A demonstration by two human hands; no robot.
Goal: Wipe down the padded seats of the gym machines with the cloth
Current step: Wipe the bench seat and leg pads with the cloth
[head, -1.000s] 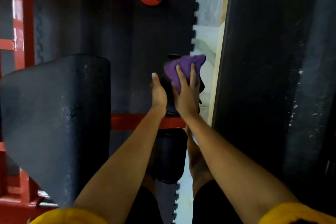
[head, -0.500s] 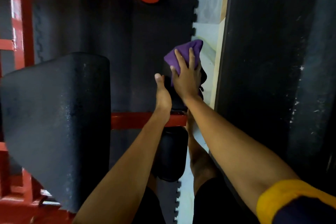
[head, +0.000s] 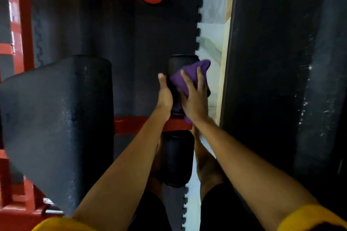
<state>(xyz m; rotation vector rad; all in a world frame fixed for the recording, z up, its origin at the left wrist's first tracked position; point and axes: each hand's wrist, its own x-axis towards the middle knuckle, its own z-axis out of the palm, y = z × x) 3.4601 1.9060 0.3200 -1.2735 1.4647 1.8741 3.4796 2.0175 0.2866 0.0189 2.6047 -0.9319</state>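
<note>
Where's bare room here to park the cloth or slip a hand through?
Free: the seat pad top; the floor mat between it, the upper roller pad and the red crossbar. Tight: pale floor strip beside the dark panel. Crowded: that roller, under left hand, right hand and cloth.

Yellow short sleeves [head: 308,217], blk shorts [head: 217,204], bare forearms [head: 244,159] & lower legs [head: 208,170]

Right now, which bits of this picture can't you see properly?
Head view, all of it:
- Black padded roller: its right side is hidden under the purple cloth and the right hand.
- Left hand: its fingers are hidden behind the roller, so its grip is unclear.
- Red metal frame: cut off by the top and left edges.
</note>
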